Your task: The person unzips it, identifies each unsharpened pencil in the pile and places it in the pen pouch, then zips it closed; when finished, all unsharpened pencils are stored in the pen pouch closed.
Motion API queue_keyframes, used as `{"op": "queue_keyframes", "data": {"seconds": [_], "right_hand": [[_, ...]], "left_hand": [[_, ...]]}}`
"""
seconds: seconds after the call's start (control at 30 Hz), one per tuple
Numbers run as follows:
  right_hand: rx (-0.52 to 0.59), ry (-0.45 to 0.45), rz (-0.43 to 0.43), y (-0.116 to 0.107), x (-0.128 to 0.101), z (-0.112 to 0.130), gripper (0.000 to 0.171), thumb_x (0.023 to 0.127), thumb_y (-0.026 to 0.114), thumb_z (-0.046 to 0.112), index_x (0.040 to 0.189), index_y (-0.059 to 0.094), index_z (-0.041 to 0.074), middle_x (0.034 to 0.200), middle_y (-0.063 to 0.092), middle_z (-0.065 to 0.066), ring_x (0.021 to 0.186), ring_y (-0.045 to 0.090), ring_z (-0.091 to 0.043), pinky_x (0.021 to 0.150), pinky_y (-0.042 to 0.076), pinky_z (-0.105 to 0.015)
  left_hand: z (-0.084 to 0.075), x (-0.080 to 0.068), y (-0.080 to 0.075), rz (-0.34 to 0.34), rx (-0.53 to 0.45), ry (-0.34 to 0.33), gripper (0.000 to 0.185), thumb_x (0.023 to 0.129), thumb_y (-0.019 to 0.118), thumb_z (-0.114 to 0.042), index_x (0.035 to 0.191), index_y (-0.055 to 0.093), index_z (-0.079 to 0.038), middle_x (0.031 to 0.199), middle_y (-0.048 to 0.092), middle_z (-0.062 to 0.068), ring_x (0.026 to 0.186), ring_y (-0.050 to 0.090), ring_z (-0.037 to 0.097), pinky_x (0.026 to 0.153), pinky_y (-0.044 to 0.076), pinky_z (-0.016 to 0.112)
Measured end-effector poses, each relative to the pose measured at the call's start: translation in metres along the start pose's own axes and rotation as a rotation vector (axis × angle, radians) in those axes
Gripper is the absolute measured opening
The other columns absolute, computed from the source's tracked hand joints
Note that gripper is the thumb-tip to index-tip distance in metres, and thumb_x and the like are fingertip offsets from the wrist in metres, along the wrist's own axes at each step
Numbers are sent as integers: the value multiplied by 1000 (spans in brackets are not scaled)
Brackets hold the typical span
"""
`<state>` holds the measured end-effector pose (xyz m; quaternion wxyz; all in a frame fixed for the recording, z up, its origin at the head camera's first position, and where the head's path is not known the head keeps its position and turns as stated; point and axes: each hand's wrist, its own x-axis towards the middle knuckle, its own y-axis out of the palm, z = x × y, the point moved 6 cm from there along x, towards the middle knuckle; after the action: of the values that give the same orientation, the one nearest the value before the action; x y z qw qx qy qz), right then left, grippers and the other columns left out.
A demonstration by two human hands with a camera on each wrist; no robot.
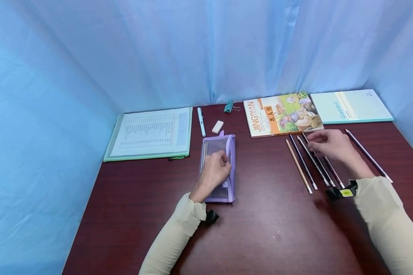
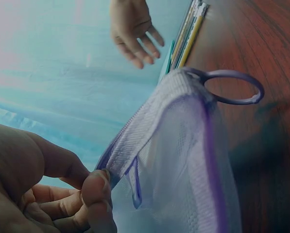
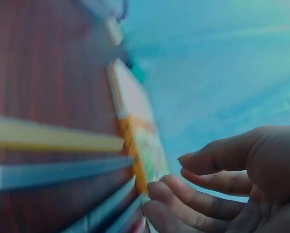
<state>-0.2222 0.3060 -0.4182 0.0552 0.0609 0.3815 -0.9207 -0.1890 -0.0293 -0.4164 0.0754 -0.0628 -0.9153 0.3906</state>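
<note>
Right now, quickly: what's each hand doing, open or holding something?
Left hand: pinching the purple mesh pouch at its edge.
Right hand: open above the pencils, holding nothing.

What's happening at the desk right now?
A person's left hand pinches the zip edge of a mesh pouch. Their right hand is over the pencils, fingers loosely bent, and looks to hold nothing. One pencil lies apart, to the right of the others. The pen and eraser lie just beyond the pouch.
</note>
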Motion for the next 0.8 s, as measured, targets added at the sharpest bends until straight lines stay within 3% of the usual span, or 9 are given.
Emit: {"op": "queue_keyframes", "data": {"seconds": [0.1,0.23,0.3,0.4,0.47,0.5,0.63,0.8], "right_hand": [[-207,-62,-33,-5,2,-11,28,87,63,8,108,66,-10,91,73,-25,64,65,-9,64,55,-32],[-363,-110,-70,-2,3,-17,24,79,65,4,99,68,-8,81,71,-19,66,63,-19,70,46,-45],[-385,-103,-68,2,2,-17,21,76,63,2,95,66,-6,76,67,-16,68,60,-25,83,47,-54],[-411,-65,-71,7,1,-18,15,75,58,-1,90,61,-1,74,58,-11,69,52,-30,78,45,-57],[-432,-51,-77,10,0,-18,13,75,54,-2,87,58,1,73,53,-11,69,49,-32,87,42,-63],[-439,-44,-81,11,0,-18,13,76,52,-2,87,58,1,73,52,-11,69,48,-33,84,42,-63],[-442,-39,-97,11,-1,-17,24,77,50,-2,98,60,-4,77,58,-19,67,51,-39,89,40,-69],[-416,2,-86,2,-3,-15,45,73,64,3,116,54,-7,85,65,-24,73,60,-42,68,45,-59]], "left_hand": [[0,0,0,-4,9,7,6,85,61,-2,80,64,-3,53,54,-1,44,44,3,41,31,16],[0,-1,0,-5,13,13,5,84,61,-3,80,64,-3,53,53,-1,45,43,3,41,30,16],[0,-1,0,-8,16,11,5,84,62,-3,80,64,-3,53,52,-2,45,44,3,41,31,17],[0,-1,0,-8,24,6,5,84,62,-3,80,64,-4,54,52,-3,46,45,4,42,32,17],[0,-1,1,-8,29,5,5,84,62,-3,79,64,-4,54,53,-3,47,45,4,42,32,17],[0,-1,1,-7,30,5,5,83,62,-3,79,64,-4,54,53,-3,47,46,4,42,32,17],[0,-1,2,-10,37,8,5,83,62,-3,79,65,-4,54,55,-2,47,46,4,42,32,17],[0,0,1,-12,33,5,5,83,62,-3,79,65,-4,54,56,-1,47,46,4,42,32,16]]}}
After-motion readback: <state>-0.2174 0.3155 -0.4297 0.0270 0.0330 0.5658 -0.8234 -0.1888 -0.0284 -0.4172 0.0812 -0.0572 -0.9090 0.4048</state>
